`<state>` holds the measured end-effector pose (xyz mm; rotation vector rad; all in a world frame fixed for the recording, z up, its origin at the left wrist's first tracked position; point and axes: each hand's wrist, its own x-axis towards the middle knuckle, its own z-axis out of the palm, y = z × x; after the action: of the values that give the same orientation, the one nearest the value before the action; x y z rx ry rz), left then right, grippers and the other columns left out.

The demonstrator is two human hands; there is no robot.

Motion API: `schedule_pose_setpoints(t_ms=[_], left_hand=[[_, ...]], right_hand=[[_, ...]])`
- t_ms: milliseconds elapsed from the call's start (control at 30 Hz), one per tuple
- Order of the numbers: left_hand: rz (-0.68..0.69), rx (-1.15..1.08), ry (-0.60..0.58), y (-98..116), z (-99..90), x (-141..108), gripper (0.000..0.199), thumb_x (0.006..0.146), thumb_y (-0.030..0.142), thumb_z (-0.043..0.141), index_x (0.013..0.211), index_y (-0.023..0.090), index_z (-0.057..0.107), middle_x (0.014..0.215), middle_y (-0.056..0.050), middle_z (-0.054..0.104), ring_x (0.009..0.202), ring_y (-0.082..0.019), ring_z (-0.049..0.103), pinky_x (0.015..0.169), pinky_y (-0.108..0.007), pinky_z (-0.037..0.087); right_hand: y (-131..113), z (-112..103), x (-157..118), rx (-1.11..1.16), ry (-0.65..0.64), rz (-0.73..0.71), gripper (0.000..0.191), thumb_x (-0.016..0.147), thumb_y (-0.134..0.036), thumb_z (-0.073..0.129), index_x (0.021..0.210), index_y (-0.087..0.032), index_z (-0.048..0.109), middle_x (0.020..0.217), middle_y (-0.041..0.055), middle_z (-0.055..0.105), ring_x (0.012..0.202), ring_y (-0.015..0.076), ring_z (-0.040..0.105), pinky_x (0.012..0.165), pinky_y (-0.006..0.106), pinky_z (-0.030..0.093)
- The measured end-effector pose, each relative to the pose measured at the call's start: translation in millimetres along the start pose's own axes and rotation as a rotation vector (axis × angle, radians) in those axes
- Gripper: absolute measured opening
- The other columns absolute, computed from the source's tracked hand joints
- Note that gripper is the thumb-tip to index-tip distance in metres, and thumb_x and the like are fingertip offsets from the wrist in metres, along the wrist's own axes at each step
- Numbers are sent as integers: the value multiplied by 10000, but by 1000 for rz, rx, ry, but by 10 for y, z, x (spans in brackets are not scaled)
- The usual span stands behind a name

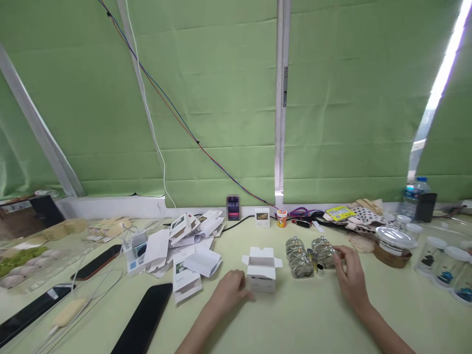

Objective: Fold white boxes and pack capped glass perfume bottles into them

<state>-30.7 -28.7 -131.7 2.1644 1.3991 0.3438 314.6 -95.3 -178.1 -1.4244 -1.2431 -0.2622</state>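
Observation:
A small open-topped white cardboard box [261, 284] stands on the table with its flaps spread. Close against its lower left edge is my left hand [230, 290], fingers curled in and slightly blurred; whether it holds anything is hidden. To the right of the box lie two shiny, ribbed bundles in clear wrapping, a left bundle [299, 258] and a right bundle [323, 251]. My right hand [349, 275] closes its fingertips on the right side of the right bundle. Small dark-and-gold cylinders [316, 263] sit between the bundles.
A heap of white cartons [191, 246] lies left. Nearby are a large black phone [143, 319], other phones and white cables. An orange-labelled tub [281, 219] and a small white picture box [262, 218] stand behind. Clear lidded jars [444, 268] and a water bottle [416, 196] are right.

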Motion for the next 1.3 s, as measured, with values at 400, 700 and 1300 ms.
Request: schedule_pose_setpoints(t_ms=[400,700,1300], left_hand=[[876,694,119,-267,1099,-201,278,840,298,575,588,187,539,540,19,629,496,-118,553,407,-279,99],[1085,648,128,358,1421,133,225,747,256,605,542,188,542,462,11,595,426,-112,500,398,-258,110],[1091,587,73,709,1279,135,200,831,312,527,673,195,493,668,37,648,570,-116,560,439,-283,198]], right_hand=[[42,-284,219,-56,193,72,298,898,-386,377,946,-170,578,915,87,542,842,246,515,720,358,415],[52,-338,263,-78,262,110,282,887,-328,385,956,-162,602,905,76,534,773,217,507,685,335,413],[409,-175,175,-161,-120,212,291,807,-275,437,936,-209,689,904,65,499,906,268,531,831,414,434]])
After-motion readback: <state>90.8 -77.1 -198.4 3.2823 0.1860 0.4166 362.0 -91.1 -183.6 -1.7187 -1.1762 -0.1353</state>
